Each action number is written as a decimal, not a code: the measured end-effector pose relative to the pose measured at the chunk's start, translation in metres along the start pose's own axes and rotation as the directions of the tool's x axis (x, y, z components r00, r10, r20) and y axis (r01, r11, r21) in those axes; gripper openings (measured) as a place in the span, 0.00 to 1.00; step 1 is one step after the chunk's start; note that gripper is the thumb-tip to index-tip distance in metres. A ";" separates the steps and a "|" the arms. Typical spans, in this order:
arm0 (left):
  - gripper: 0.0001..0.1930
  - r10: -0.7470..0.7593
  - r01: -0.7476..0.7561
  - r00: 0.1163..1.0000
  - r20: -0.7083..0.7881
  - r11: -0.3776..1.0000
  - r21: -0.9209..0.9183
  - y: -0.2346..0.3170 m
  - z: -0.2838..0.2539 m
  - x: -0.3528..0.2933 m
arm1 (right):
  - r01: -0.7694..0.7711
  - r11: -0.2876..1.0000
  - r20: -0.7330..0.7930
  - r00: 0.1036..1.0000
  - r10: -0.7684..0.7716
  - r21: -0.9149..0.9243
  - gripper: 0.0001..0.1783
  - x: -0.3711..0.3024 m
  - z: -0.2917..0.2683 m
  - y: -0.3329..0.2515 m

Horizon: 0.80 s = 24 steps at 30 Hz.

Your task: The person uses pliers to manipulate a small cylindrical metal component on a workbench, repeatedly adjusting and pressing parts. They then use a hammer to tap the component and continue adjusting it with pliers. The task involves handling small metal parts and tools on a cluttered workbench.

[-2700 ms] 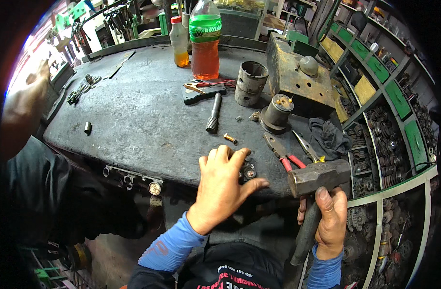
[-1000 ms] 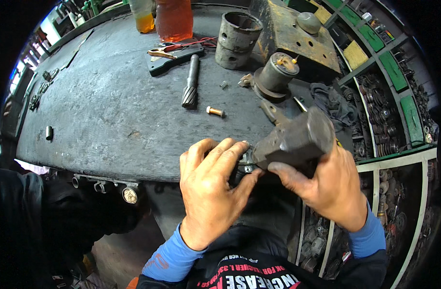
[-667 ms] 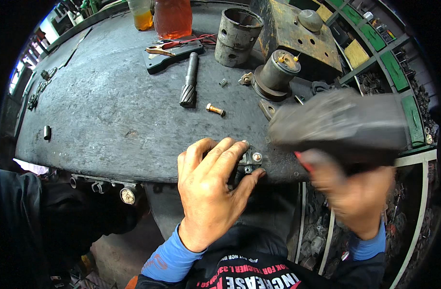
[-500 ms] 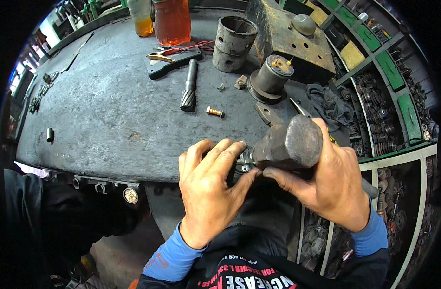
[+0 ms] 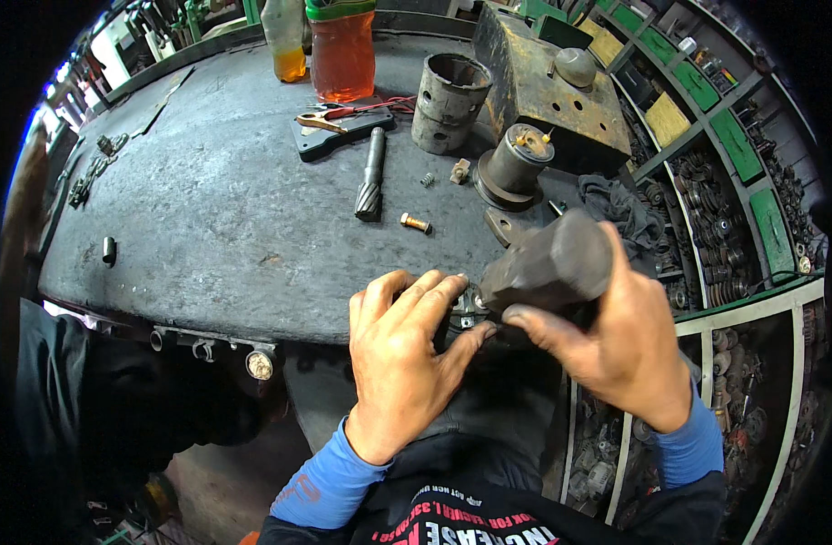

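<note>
At the near edge of the bench, my left hand curls its fingers and thumb around a small metal part, most of which is hidden. My right hand grips a heavy hammer, its blocky dark head beside the small part. Whether the head touches the part I cannot tell. Just beyond the hammer lies a flat metal piece with a hole. A brass-coloured bolt, a small spring and a fluted reamer-like tool lie farther up the bench.
Behind these stand a hollow metal cylinder, a flanged round part and a rusty metal box. Two bottles, one with red liquid, are at the back. Shelves of parts line the right; dark cloth lies near.
The hammer head has tilted, turning its face away from view. My left hand keeps its hold on the small part. The whole view has shifted slightly.
</note>
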<state>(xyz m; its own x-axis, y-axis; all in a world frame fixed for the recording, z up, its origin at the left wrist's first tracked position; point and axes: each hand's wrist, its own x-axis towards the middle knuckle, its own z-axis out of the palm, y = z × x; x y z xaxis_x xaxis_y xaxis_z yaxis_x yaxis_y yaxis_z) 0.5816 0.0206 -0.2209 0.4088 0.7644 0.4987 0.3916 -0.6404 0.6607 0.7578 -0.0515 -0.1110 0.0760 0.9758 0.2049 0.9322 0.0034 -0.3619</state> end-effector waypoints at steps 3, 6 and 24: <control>0.28 -0.008 0.008 1.000 0.013 1.000 0.014 0.001 -0.002 -0.001 | -0.042 0.937 -0.102 0.991 0.083 0.348 0.31 -0.004 -0.015 -0.006; 0.28 -0.006 0.006 1.000 0.020 1.000 0.015 0.001 0.000 0.000 | -0.022 0.951 -0.054 0.998 0.041 0.307 0.28 -0.004 -0.013 -0.005; 0.27 0.038 -0.039 0.999 0.022 0.999 0.009 -0.002 0.000 0.000 | 0.011 0.989 0.029 1.000 -0.007 -0.147 0.43 -0.007 0.007 0.017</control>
<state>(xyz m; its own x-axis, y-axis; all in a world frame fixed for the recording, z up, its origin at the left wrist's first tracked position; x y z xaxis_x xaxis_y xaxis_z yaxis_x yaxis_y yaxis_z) 0.5811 0.0219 -0.2220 0.4419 0.7374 0.5109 0.3833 -0.6701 0.6357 0.7703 -0.0572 -0.1248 0.0589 0.9817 0.1811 0.9749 -0.0176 -0.2218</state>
